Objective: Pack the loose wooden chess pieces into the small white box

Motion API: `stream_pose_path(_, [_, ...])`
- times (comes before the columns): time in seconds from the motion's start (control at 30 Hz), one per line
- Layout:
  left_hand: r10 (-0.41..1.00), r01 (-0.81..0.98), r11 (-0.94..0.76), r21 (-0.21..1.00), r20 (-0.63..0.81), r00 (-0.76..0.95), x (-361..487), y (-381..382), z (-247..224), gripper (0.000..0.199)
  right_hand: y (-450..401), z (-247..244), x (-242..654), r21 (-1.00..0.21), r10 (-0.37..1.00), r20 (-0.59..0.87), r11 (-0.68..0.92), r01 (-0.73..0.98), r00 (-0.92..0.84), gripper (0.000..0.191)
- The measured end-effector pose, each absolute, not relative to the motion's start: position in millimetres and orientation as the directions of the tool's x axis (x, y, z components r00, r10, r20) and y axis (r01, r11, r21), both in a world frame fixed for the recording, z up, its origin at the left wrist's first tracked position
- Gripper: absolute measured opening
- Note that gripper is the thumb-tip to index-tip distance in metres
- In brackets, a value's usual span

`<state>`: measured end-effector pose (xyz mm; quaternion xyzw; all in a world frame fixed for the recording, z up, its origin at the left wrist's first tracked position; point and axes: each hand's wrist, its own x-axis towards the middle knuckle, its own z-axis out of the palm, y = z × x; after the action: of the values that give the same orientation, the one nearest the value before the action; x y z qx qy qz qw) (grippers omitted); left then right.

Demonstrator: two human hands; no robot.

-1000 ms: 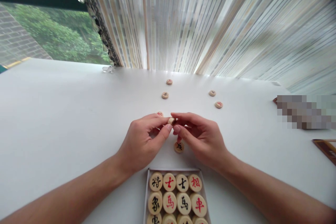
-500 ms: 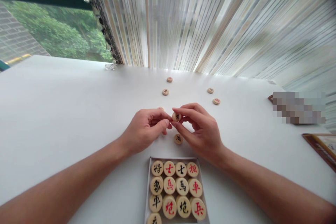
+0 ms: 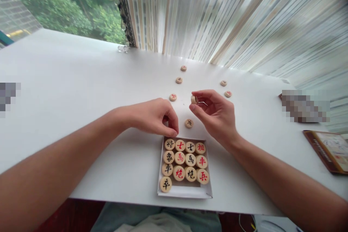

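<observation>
My right hand (image 3: 217,114) pinches a wooden Chinese chess piece (image 3: 194,99) by thumb and fingertips, above the table and tilted on edge. My left hand (image 3: 161,117) has its fingers curled and thumb against them, just over the far edge of the box; anything in it is hidden. In front of me the shallow white box (image 3: 190,192) holds rows of round pieces with red and black characters. One black-lettered piece (image 3: 189,123) lies between my hands, beyond the box. A red-lettered piece (image 3: 173,97) is past my left hand.
Farther off are two pieces, one red (image 3: 183,68) and one black (image 3: 178,80), with another pair (image 3: 227,94) at right. A brown-edged booklet (image 3: 330,152) lies on the white table (image 3: 81,79)'s right side. A striped string curtain (image 3: 190,14) hangs behind.
My hands have moved apart. The right keeps the piece and turns it on edge; the left has come back to the box's far edge. The view has tilted down, showing the table's near edge.
</observation>
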<state>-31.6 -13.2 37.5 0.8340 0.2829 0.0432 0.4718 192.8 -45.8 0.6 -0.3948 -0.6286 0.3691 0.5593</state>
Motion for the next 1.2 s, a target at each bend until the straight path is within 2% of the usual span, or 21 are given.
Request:
stream_pose_path(0.27, [0.501,0.393,-0.483,0.783,-0.121,0.857,-29.9,-15.6,37.8,0.013,-63.4,23.0,187.3,-0.938,0.938,0.326,0.336,0.084,-0.115,0.023])
stream_pose_path(0.33, [0.498,0.377,-0.504,0.777,-0.095,0.862,-30.3,-14.9,36.9,0.012,-69.9,32.1,187.8,-0.937,0.929,0.306,0.332,0.107,-0.208,0.022])
stream_pose_path(0.43, [0.473,0.332,-0.521,0.786,-0.059,0.879,-30.9,-13.8,35.0,0.012,-83.7,49.8,189.6,-0.903,0.856,0.260,0.380,0.202,-0.446,0.021])
stream_pose_path(0.53, [0.470,0.309,-0.509,0.803,-0.042,0.882,-31.1,-13.6,32.9,0.011,-102.1,65.9,189.0,-0.772,0.743,0.207,0.523,0.361,-0.636,0.019])
stream_pose_path(0.67, [0.499,0.335,-0.502,0.797,-0.049,0.865,-30.7,-14.0,31.2,0.013,-126.4,69.7,181.8,-0.690,0.639,0.135,0.609,0.391,-0.757,0.012])
stream_pose_path(0.83, [0.502,0.336,-0.503,0.797,-0.047,0.864,-30.4,-14.7,31.4,0.014,-140.9,52.9,174.6,-0.640,0.575,0.057,0.648,0.412,-0.816,0.012])
stream_pose_path(1.2, [0.490,0.325,-0.501,0.802,-0.047,0.870,-30.2,-15.4,33.1,0.013,-140.3,42.4,175.1,-0.613,0.538,0.095,0.694,0.377,-0.837,0.016])
